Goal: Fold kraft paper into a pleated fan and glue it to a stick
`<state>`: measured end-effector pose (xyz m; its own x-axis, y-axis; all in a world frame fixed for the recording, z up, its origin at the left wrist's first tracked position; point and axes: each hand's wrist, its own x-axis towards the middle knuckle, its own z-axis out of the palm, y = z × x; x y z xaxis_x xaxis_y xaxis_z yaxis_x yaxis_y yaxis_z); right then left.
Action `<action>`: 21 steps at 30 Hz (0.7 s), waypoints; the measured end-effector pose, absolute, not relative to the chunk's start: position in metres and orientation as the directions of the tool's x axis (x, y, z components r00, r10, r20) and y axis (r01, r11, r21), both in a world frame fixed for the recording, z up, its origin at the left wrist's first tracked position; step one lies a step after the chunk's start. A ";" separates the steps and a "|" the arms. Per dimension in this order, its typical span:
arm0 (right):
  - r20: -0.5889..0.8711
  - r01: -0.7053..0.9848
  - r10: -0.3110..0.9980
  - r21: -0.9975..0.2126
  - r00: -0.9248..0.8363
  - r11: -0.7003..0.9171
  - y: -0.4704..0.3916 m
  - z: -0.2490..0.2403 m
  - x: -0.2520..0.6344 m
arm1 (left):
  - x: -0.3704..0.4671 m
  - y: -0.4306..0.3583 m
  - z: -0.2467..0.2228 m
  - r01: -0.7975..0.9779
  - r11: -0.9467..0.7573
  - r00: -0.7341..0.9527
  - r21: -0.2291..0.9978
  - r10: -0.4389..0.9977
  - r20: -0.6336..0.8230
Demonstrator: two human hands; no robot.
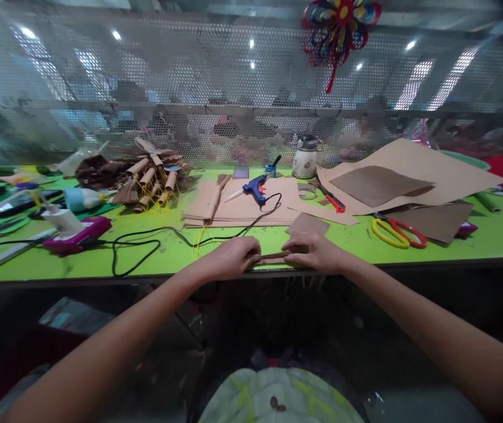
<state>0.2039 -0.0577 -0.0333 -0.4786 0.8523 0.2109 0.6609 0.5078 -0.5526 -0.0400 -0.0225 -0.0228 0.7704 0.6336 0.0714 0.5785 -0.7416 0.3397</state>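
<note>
At the front edge of the green table (pixel 176 258), a narrow folded strip of brown paper (pixel 274 258) is stretched between my hands. My left hand (pixel 236 257) pinches its left end and my right hand (pixel 310 252) grips its right end. Just behind my right hand lies a small brown paper square (pixel 307 225). A blue glue gun (pixel 255 188) rests on a stack of brown paper sheets (pixel 242 215), beside a rolled paper piece with a fringed top (pixel 214 202) and yellow string.
A pile of rolled paper pieces (pixel 148 179) is at the back left, a magenta power socket (pixel 79 235) with a black cable nearer. Yellow-and-red scissors (pixel 398 230), a red cutter (pixel 336 202), large brown sheets (pixel 436 170) and a jar (pixel 305 158) are to the right and back.
</note>
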 end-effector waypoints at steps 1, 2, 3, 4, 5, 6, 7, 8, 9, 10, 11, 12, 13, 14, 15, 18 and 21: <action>0.206 0.656 0.855 -0.563 -0.477 0.502 -0.057 -0.034 0.203 | -0.040 -0.023 -0.023 0.573 -0.744 0.773 0.343 0.630 0.074; 0.203 0.647 0.855 -0.577 -0.477 0.498 -0.057 -0.034 0.203 | -0.041 -0.023 -0.023 0.569 -0.746 0.776 0.346 0.626 0.075; 0.205 0.637 0.854 -0.589 -0.478 0.497 -0.057 -0.034 0.202 | -0.041 -0.023 -0.024 0.564 -0.749 0.779 0.348 0.622 0.077; 0.210 0.628 0.853 -0.597 -0.478 0.499 -0.057 -0.034 0.202 | -0.041 -0.024 -0.024 0.558 -0.753 0.783 0.349 0.617 0.078; 0.216 0.622 0.851 -0.601 -0.478 0.502 -0.057 -0.034 0.201 | -0.041 -0.024 -0.024 0.551 -0.758 0.788 0.350 0.611 0.083; 0.221 0.619 0.851 -0.603 -0.477 0.503 -0.057 -0.034 0.201 | -0.040 -0.025 -0.024 0.539 -0.766 0.794 0.351 0.601 0.091; 0.224 0.618 0.851 -0.604 -0.475 0.503 -0.057 -0.035 0.200 | -0.039 -0.026 -0.025 0.523 -0.777 0.802 0.351 0.587 0.106; 0.226 0.618 0.853 -0.605 -0.471 0.502 -0.058 -0.035 0.200 | -0.036 -0.026 -0.026 0.505 -0.789 0.809 0.350 0.573 0.126; 0.227 0.619 0.854 -0.606 -0.467 0.500 -0.058 -0.035 0.200 | -0.033 -0.027 -0.027 0.487 -0.802 0.816 0.347 0.559 0.148; 0.227 0.621 0.856 -0.605 -0.465 0.498 -0.059 -0.035 0.200 | -0.030 -0.027 -0.028 0.472 -0.812 0.819 0.343 0.548 0.170; 0.227 0.624 0.857 -0.602 -0.463 0.498 -0.059 -0.035 0.201 | -0.026 -0.028 -0.030 0.462 -0.820 0.820 0.337 0.540 0.190; 0.227 0.628 0.856 -0.598 -0.465 0.499 -0.060 -0.035 0.201 | -0.022 -0.028 -0.031 0.460 -0.823 0.817 0.332 0.539 0.205; 0.227 0.630 0.854 -0.592 -0.468 0.502 -0.061 -0.035 0.202 | -0.019 -0.028 -0.033 0.463 -0.823 0.812 0.329 0.543 0.216; 0.228 0.633 0.852 -0.586 -0.471 0.506 -0.062 -0.035 0.202 | -0.016 -0.028 -0.034 0.464 -0.823 0.809 0.328 0.545 0.222; 0.230 0.634 0.849 -0.579 -0.475 0.512 -0.062 -0.035 0.202 | -0.014 -0.028 -0.035 0.462 -0.824 0.809 0.327 0.543 0.226; 0.245 0.636 0.833 -0.552 -0.495 0.540 -0.063 -0.036 0.203 | -0.011 -0.027 -0.036 0.441 -0.839 0.827 0.318 0.518 0.219; 0.267 0.642 0.822 -0.521 -0.502 0.562 -0.062 -0.039 0.205 | -0.011 -0.027 -0.036 0.443 -0.842 0.831 0.308 0.515 0.209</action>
